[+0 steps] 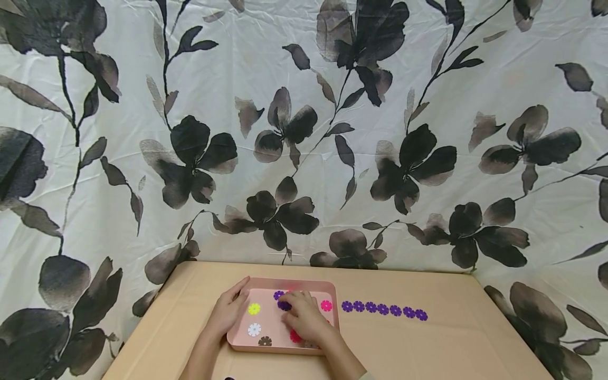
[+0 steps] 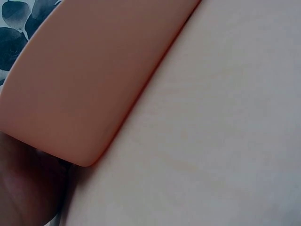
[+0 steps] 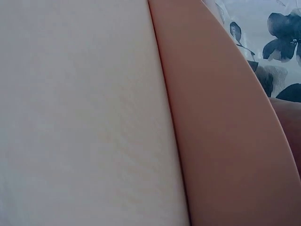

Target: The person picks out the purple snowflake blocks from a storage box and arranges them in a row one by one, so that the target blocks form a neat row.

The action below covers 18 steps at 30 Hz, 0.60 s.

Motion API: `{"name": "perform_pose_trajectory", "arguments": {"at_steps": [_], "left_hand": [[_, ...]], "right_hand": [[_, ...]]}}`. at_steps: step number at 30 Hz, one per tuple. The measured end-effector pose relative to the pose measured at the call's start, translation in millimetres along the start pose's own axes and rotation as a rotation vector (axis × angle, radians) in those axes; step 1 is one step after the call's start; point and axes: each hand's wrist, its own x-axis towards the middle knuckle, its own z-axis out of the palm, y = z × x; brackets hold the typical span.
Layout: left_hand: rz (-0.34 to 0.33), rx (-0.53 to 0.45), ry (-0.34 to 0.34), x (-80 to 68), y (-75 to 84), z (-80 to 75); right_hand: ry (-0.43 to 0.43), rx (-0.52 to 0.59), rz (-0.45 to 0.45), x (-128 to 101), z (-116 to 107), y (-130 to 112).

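A pink tray (image 1: 285, 281) sits on the tan table (image 1: 427, 348) and holds flower-shaped pieces: yellow (image 1: 254, 309), white (image 1: 254, 330), brown (image 1: 264, 341), pink (image 1: 326, 305), red (image 1: 295, 336). My left hand (image 1: 230, 309) rests along the tray's left rim with fairly straight fingers. My right hand (image 1: 304, 316) is inside the tray, its fingertips pinching a purple flower piece (image 1: 284, 305). Both wrist views show only the tray's outer wall (image 2: 80, 80) (image 3: 221, 141) up close against the table.
A row of several purple flower pieces (image 1: 383, 309) lies on the table right of the tray. A floral cloth (image 1: 304, 132) hangs behind the table. The table's front corners drop off at left and right.
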Motion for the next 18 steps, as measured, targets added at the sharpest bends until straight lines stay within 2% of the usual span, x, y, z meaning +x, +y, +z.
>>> {"name": "perform_pose_trajectory", "arguments": {"at_steps": [6,18], "left_hand": [[0.002,0.004,0.006,0.9,-1.4,0.7],[-0.005,-0.005,0.002,0.1,0.3,1.0]], "right_hand": [[-0.001,-0.048,-0.052,-0.4,-1.1,0.3],[0.018,-0.021,-0.066,0.4,-1.5,2.3]]}}
